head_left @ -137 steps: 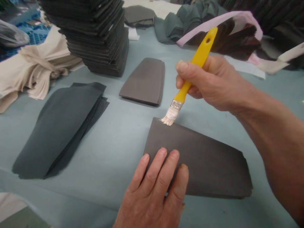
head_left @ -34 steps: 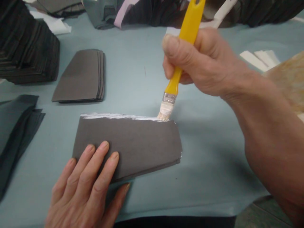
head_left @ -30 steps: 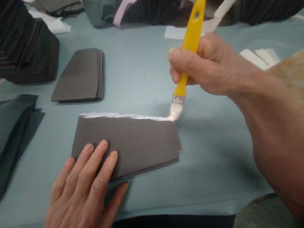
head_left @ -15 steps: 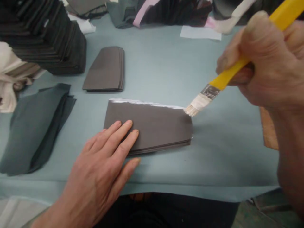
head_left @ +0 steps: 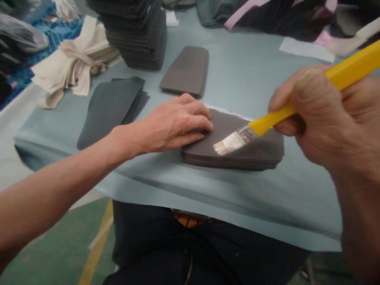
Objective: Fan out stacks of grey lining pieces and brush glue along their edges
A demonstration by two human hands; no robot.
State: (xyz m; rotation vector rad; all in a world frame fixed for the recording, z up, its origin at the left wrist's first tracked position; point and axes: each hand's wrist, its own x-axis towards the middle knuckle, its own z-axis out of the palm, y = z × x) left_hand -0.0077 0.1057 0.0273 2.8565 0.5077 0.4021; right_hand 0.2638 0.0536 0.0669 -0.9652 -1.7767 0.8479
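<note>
Bristles of the yellow-handled brush (head_left: 267, 122) sit over the top of the grey stack (head_left: 255, 148), which lies near the front edge of the bench (head_left: 243, 75). The right hand (head_left: 323, 118) has its grip closed around the handle, with the brush pointing left. The left hand (head_left: 175, 124) rests on the stack's left end, fingers bent. Whether its grip pinches the top piece I cannot tell. A white streak (head_left: 228, 112) runs along the stack's far edge. Beyond lie a smaller grey pile (head_left: 187, 71) and a tall dark pile (head_left: 139, 35).

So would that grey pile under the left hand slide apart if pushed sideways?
Probably: the pile is separate sheets with stepped edges, held only by the left hand. Each looks thin, so likely light and bendy. The white-coated far edge may stick.
</note>
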